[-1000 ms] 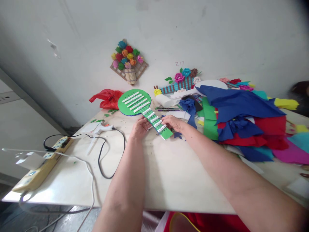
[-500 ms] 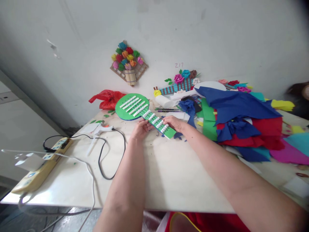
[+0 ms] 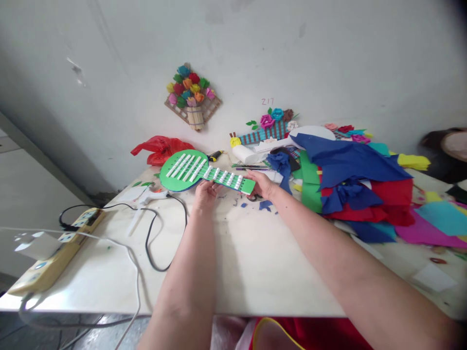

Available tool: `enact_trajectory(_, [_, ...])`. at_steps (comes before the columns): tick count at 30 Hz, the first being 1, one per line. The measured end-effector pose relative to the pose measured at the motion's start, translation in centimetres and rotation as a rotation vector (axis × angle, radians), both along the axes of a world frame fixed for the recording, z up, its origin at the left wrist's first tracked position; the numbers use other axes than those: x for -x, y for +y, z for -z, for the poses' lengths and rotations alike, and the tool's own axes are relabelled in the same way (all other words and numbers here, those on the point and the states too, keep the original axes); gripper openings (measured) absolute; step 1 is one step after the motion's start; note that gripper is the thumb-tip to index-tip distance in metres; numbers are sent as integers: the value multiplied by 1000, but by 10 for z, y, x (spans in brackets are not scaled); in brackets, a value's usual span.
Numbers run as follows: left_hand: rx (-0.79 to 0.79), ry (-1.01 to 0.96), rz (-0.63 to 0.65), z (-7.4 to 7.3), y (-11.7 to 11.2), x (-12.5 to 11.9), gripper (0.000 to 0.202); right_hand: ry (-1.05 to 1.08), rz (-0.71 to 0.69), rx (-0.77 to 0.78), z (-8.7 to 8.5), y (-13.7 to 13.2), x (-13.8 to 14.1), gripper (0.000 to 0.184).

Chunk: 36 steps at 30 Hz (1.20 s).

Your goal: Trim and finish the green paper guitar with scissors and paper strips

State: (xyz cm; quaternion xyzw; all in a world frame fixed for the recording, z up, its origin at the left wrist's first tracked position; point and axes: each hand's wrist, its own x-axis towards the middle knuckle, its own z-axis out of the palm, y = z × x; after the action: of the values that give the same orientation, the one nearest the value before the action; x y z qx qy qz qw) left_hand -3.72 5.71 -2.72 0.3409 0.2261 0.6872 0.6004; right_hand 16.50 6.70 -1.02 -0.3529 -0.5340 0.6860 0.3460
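Note:
A green paper guitar (image 3: 182, 182) with white strips across its round body and white rolls along its neck is held over the table. My left hand (image 3: 207, 194) grips the lower edge where the neck meets the body, its fingers partly hidden underneath. At the head end of the neck is my right hand (image 3: 260, 186), closed around the tip with some fingers out of sight behind it. A white glue gun (image 3: 149, 195) lies on the table left of my left hand. Blue paper scraps (image 3: 265, 205) are scattered below my right hand.
A yellow power strip (image 3: 60, 255) with cables sits at the left edge. Red plastic (image 3: 160, 149) lies behind the guitar. Blue paper sheets (image 3: 350, 155) and other coloured sheets pile up at right. A paper flower bouquet (image 3: 193, 97) hangs on the wall.
The guitar has turned so its neck lies closer to level, and its body has moved left and down. My right hand has shifted from along the neck to its head end.

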Motion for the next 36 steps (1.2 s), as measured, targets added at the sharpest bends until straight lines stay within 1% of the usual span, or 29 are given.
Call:
enact_trajectory(4, [-35,-27,-10,-1,1,0,15,24,29,22,1,4,-1,37])
enact_trajectory(10, [-84,-50,15,-3,2,0,11,187,40,23,-7,1,-9,40])
enact_trajectory(13, [-67,-38,-9,-2,2,0,11,191,-39,-18,-10,-2,-14,39])
enact_trajectory(17, [-39,-15,-43,0,4,-1,15,108,-182,-92,-10,-3,-17,47])
enact_trajectory(19, [-19,-2,-63,1,5,-2,15,81,-201,-109,-9,-4,-17,50])
enact_trajectory(25, [47,-8,-117,3,9,-8,12,10,-50,-108,-12,-7,-12,66])
enact_trajectory(28, [67,-24,-125,3,10,-9,12,-14,-37,-121,-11,-6,-11,73])
enact_trajectory(32, [105,-5,-108,2,9,-10,10,-31,-37,-137,-8,-4,-11,77])
enact_trajectory(36, [165,43,-82,2,9,-11,9,-65,24,-165,-6,-3,-10,82])
